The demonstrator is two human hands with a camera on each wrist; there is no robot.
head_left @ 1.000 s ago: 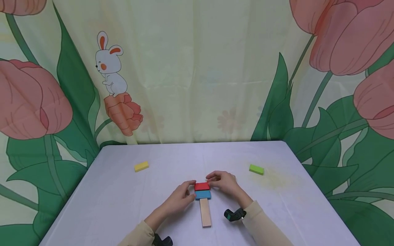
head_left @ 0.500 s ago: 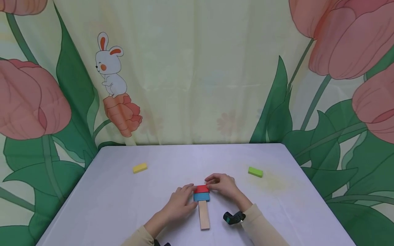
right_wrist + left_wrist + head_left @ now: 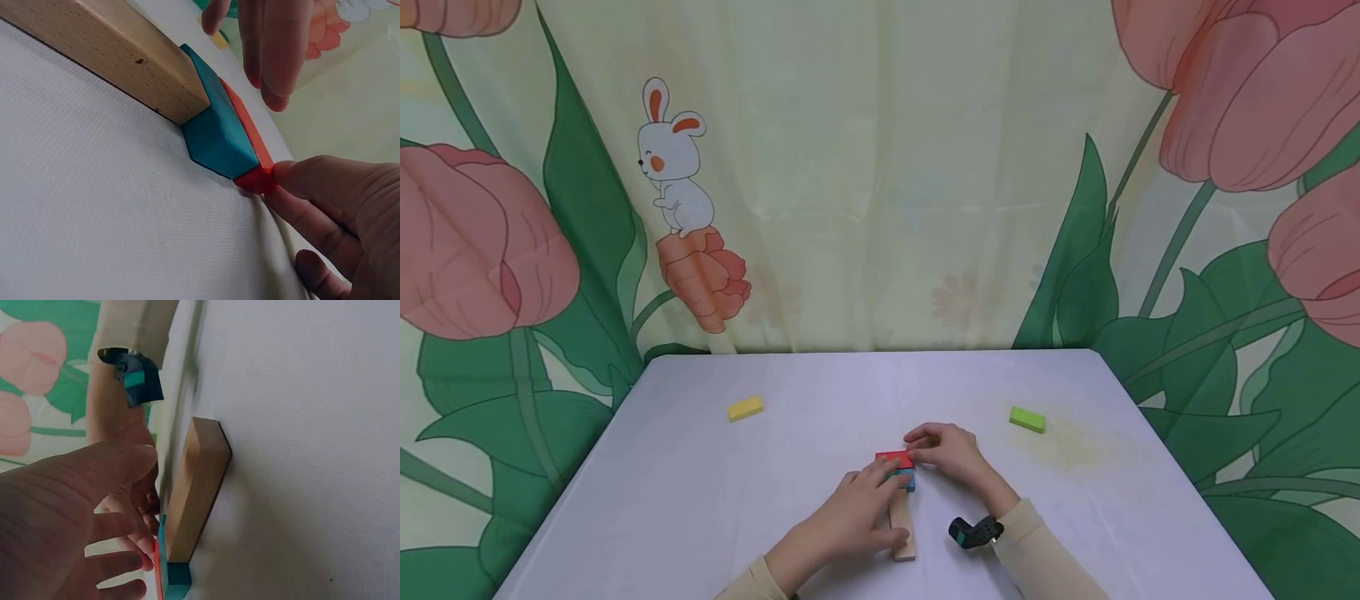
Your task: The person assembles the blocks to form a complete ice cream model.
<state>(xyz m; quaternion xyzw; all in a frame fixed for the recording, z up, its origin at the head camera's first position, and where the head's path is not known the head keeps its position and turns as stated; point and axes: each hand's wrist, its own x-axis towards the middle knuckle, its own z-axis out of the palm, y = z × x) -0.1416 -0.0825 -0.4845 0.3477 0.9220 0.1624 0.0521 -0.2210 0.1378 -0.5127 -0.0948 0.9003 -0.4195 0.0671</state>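
Observation:
On the white-covered table, a red block, a blue block and a longer plain wooden block lie touching. Red and blue sit side by side crosswise; the wooden one runs toward the person from the blue. My left hand is spread above them, partly hiding the blue and wooden blocks. Its fingers appear to hold nothing in the left wrist view. At the red block's right end, my right hand pinches the corner with thumb and fingertip, seen close up in the right wrist view beside the blue block.
A yellow block lies farther back on the left of the table, and a green block on the right. Behind the table hangs a curtain printed with tulips and a rabbit.
My left hand has left the left ends of the red and blue blocks and moved right and nearer, over the blue and wooden blocks. The right hand stays at the red block.

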